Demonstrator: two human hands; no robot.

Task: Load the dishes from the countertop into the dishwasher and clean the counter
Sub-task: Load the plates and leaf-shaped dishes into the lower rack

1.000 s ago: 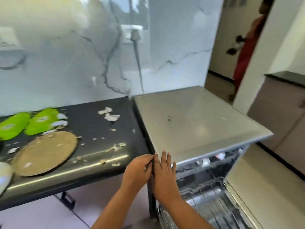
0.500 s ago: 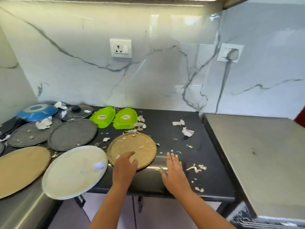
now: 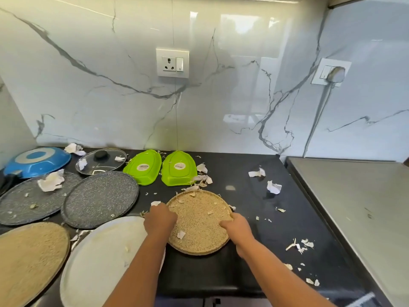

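A small round tan plate (image 3: 200, 220) lies on the black countertop (image 3: 254, 218), with scraps of peel on it. My left hand (image 3: 159, 219) grips its left rim and my right hand (image 3: 238, 224) grips its right rim. To the left lie a white plate (image 3: 104, 260), a larger tan plate (image 3: 31, 258) and two speckled grey plates (image 3: 100, 198). Behind stand two green dishes (image 3: 162, 167), a glass lid (image 3: 100, 161) and a blue pan (image 3: 36, 161). The dishwasher's steel top (image 3: 358, 207) is at the right.
Torn paper and peel scraps (image 3: 273, 187) are strewn over the counter, mostly right of the small plate. A marble wall with a socket (image 3: 172, 63) rises behind. A plug and cable (image 3: 335, 74) hang at the right, above the dishwasher.
My view swung left from the dishwasher to the counter. Both hands left the dishwasher's edge, reached for the small tan plate and now hold its two sides.
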